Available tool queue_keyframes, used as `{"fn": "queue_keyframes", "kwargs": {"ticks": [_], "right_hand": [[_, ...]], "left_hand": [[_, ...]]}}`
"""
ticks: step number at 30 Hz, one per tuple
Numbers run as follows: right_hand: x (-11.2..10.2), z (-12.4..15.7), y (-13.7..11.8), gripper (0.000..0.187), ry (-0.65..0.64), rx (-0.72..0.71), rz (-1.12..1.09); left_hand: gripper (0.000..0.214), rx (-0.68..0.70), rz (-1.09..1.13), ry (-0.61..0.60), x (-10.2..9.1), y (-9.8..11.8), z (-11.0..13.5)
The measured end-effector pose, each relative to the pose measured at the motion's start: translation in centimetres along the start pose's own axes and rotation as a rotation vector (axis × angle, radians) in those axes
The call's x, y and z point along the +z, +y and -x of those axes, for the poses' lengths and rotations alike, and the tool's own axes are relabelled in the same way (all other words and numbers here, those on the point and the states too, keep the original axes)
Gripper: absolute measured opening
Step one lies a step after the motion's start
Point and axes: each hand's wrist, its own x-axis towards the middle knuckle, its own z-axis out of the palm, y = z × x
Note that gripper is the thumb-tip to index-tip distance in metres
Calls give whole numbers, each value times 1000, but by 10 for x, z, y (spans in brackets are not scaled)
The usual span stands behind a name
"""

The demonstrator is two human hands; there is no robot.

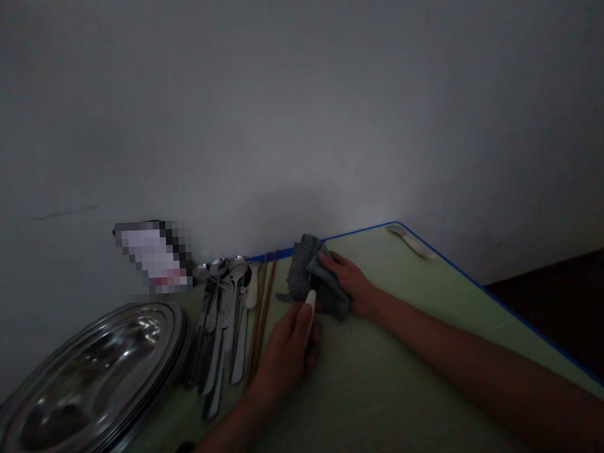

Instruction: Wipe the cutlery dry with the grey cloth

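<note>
Utensil (311,299), white-handled, held over green table (389,389), far end mostly hidden in grey cloth (300,270). Left hand (287,337) closed round utensil. Right hand (352,282) gripping cloth, some fingers hidden.

Lighting: dim. A plain grey wall (297,106) stands behind the blue-edged, pale-green table (379,397). The dark floor (570,301), right, is apparently bare-toned brown.

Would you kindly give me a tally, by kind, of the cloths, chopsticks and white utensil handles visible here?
Cloths: 1
Chopsticks: 2
White handles: 3
Total: 6
</note>
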Motion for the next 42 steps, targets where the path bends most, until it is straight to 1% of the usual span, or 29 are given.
{"fn": "queue_keyframes", "kwargs": {"ticks": [2,3,4,6,8,9,12,15,17,20,22,26,30,32,34,36,37,39,42], "right_hand": [[-1,-3,1,19,57,-57,-71],[-2,-5,1,20,68,-55,-127],[-2,-7,0,22,66,-24,-187],[-2,-10,-1,28,43,90,-289],[-2,-11,-3,31,19,192,-338],[-1,-11,-4,30,9,212,-346],[-1,-10,-6,28,-35,194,-355],[-3,-6,-9,28,-89,172,-358],[-3,-2,-11,26,-165,184,-333],[-3,4,-9,28,-338,188,-212],[-2,6,-5,31,-384,153,-101],[-2,7,5,26,-326,66,60],[-1,6,9,28,-237,-35,154],[0,5,10,27,-158,-68,172],[1,4,10,28,-68,-80,154],[2,3,9,28,-3,-64,109],[2,2,8,28,11,-39,81],[4,2,4,27,-2,27,-6],[7,2,-5,26,-56,122,-179]], "left_hand": [[30,1,2,-17,0,-1,0],[29,2,7,-26,0,-1,0],[28,4,9,-32,0,-2,0],[28,9,-9,-29,0,-3,-1],[30,6,-52,-19,-1,-4,-1],[32,8,-76,-19,-1,-3,-2],[35,-4,-94,-27,0,-2,-2],[33,-28,-16,-13,0,-2,0],[31,-26,42,-3,0,-2,1],[31,-3,69,2,0,-3,2],[30,4,62,5,0,-3,2],[29,-15,-1,-30,0,-2,1],[29,-11,-39,-101,-3,0,0],[26,11,-76,-173,-4,1,2],[25,33,-177,-267,-5,2,4],[30,48,-273,-327,-5,2,7],[34,51,-292,-336,-5,2,8],[35,59,-265,-304,-4,0,9],[32,45,-158,-224,-3,-4,7]]}}
